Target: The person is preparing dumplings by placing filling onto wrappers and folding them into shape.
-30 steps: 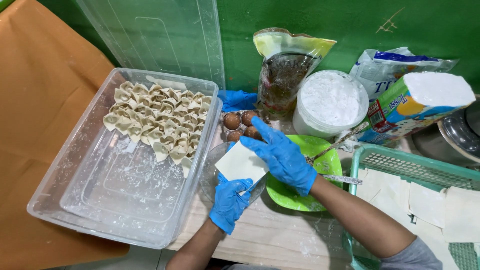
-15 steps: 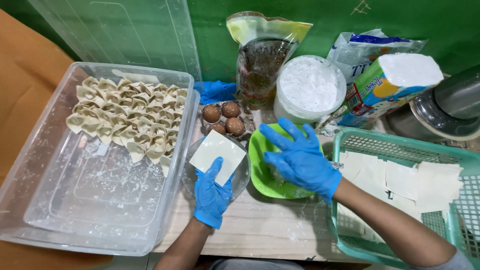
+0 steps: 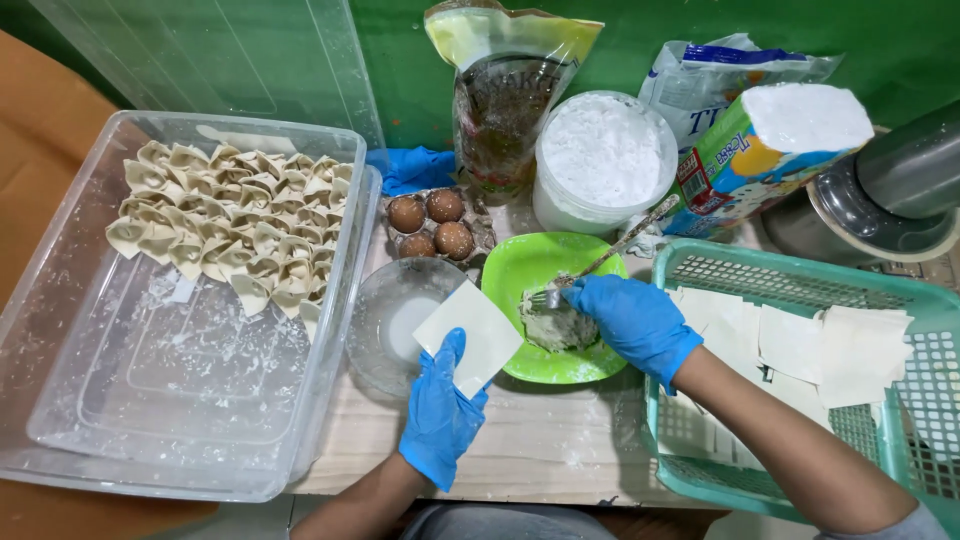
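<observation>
Both my hands wear blue gloves. My left hand (image 3: 440, 415) holds a square white dumpling wrapper (image 3: 470, 335) flat on its fingers, above a small glass bowl (image 3: 385, 325). My right hand (image 3: 635, 320) grips a metal fork (image 3: 600, 262) whose tines press into a lump of pale filling (image 3: 555, 322) on a green plate (image 3: 540, 265).
A clear plastic tub (image 3: 190, 400) at the left holds several folded dumplings (image 3: 225, 225). A green basket (image 3: 740, 275) at the right holds loose wrappers (image 3: 800, 345). Behind stand eggs (image 3: 428, 225) in a tray, a white flour tub (image 3: 600, 150), bags and a carton (image 3: 770, 150).
My right hand has closed on the fork and moved it into the filling on the green plate. My left hand keeps the wrapper over the glass bowl. The view has shifted slightly.
</observation>
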